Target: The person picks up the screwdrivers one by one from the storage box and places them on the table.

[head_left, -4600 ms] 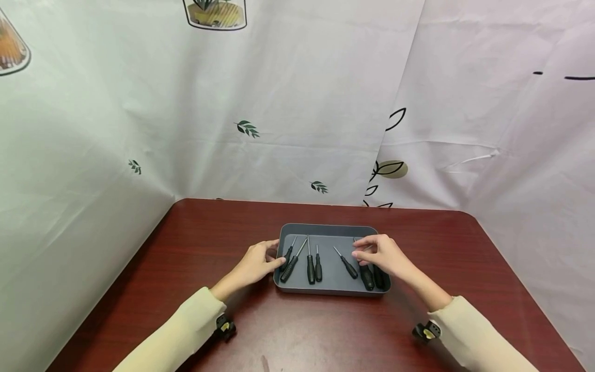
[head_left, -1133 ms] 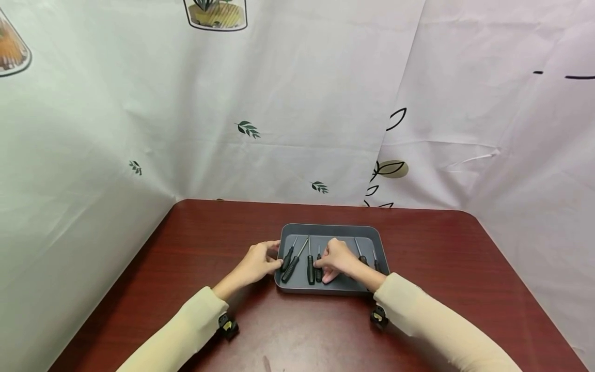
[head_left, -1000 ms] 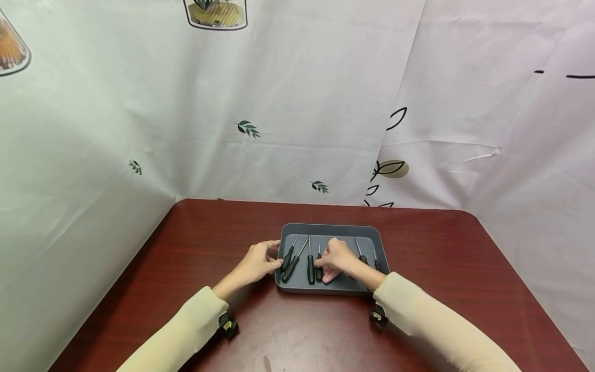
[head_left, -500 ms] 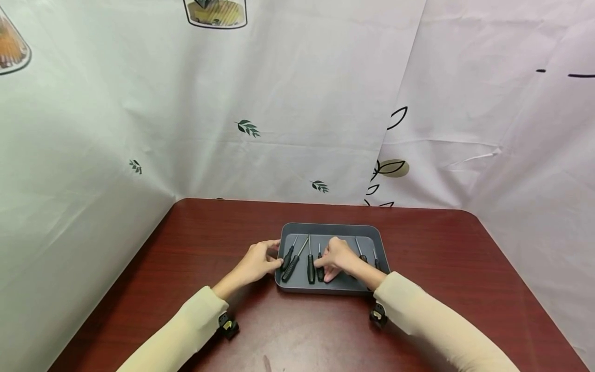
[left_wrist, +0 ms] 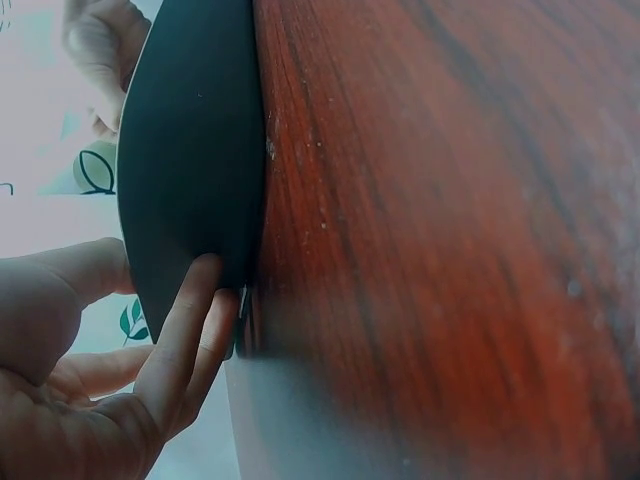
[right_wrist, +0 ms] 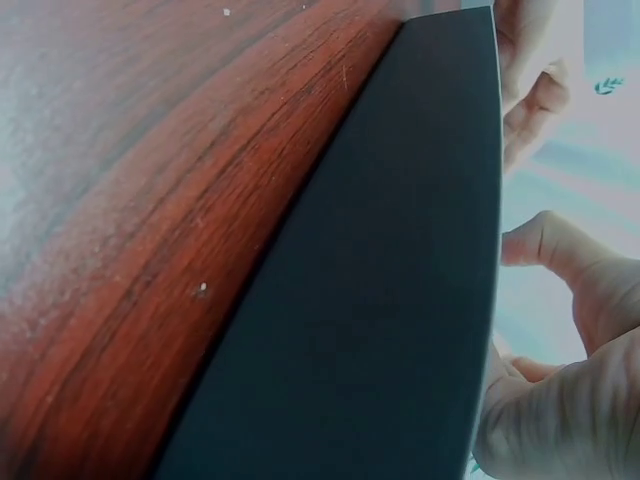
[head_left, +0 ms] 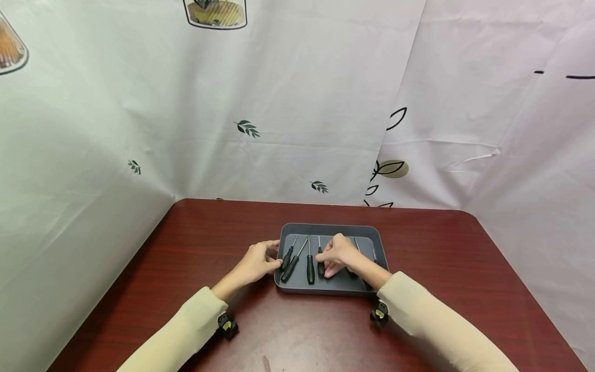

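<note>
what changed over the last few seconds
The right hand moved left across the tray and now pinches the fourth screwdriver from the left, which slid slightly toward the far side. The left hand still grips the tray's left end; the three leftmost screwdrivers stayed put.

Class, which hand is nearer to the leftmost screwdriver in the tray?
Left. The left hand holds the tray just beside the leftmost screwdriver; the right hand is farther right, at the fourth screwdriver across.

I have the left grip (head_left: pixel 254 262) clasping between thumb (left_wrist: pixel 85 272) and straight fingers (left_wrist: pixel 182 340), the right grip (head_left: pixel 339 254) pinched downward, forearms (head_left: pixel 178 330) angled inward.
</note>
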`<move>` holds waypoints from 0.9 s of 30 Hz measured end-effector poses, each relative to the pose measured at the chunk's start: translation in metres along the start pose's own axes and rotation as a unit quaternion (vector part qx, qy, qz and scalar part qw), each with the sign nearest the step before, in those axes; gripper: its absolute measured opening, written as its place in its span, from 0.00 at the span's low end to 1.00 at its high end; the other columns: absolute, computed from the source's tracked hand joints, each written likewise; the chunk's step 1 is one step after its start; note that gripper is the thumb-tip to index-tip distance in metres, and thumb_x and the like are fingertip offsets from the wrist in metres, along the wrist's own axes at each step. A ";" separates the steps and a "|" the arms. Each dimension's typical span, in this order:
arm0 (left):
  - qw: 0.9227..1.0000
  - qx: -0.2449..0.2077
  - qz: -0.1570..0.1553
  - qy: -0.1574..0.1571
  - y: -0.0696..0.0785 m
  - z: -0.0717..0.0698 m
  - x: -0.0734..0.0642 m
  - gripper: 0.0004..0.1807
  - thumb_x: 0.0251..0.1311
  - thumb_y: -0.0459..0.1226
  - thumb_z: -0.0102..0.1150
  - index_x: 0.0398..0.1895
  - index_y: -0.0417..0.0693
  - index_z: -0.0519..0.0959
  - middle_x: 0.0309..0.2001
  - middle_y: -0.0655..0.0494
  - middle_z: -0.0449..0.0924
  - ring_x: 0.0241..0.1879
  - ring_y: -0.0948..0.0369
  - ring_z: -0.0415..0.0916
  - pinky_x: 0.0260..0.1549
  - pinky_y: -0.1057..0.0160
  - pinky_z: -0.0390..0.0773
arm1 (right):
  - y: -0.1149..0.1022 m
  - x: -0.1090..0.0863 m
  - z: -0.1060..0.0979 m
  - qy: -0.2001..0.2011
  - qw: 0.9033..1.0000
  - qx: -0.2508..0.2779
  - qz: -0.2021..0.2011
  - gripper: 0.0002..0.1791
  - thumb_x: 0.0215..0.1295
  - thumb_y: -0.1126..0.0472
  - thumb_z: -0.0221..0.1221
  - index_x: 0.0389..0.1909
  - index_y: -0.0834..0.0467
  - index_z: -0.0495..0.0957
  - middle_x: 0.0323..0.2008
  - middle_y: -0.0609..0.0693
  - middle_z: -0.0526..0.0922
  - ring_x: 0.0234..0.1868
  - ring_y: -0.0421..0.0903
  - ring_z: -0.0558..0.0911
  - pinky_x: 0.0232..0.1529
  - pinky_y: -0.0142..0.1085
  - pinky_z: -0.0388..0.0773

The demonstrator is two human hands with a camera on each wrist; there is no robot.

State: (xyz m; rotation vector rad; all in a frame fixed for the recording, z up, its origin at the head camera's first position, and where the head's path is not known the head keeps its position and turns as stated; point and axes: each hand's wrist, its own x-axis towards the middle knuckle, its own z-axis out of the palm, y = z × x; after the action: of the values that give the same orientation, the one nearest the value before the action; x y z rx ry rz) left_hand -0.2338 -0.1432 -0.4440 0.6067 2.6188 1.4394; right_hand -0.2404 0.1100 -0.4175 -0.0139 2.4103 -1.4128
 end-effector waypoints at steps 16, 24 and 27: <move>1.000 0.001 -0.001 0.000 0.000 0.000 -0.001 0.30 0.59 0.26 0.63 0.65 0.24 0.68 0.52 0.34 0.80 0.31 0.58 0.84 0.26 0.67 0.84 | 0.005 -0.003 -0.015 -0.035 0.998 0.052 -0.004 0.06 0.60 0.70 0.65 0.26 0.68 0.80 0.19 0.60 0.82 0.14 0.46 0.82 0.23 0.41 0.86; 1.000 0.004 -0.004 0.001 -0.001 0.000 -0.001 0.30 0.59 0.26 0.63 0.65 0.24 0.68 0.52 0.35 0.80 0.31 0.58 0.84 0.26 0.67 0.84 | 0.005 -0.006 -0.019 -0.049 0.996 0.074 0.003 0.06 0.60 0.71 0.64 0.26 0.69 0.78 0.18 0.58 0.80 0.14 0.45 0.81 0.22 0.39 0.86; 1.000 -0.004 -0.006 0.001 -0.001 0.000 0.000 0.30 0.59 0.26 0.63 0.65 0.24 0.68 0.52 0.35 0.80 0.31 0.58 0.84 0.25 0.66 0.85 | 0.004 -0.007 -0.022 -0.052 0.996 0.077 0.003 0.05 0.60 0.71 0.64 0.27 0.69 0.78 0.18 0.58 0.80 0.15 0.45 0.81 0.23 0.39 0.86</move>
State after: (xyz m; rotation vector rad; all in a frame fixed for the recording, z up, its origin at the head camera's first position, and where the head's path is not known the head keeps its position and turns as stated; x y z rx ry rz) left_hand -0.2339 -0.1441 -0.4452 0.5865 2.6120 1.4474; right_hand -0.2398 0.1320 -0.4096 -0.0417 2.2104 -1.5527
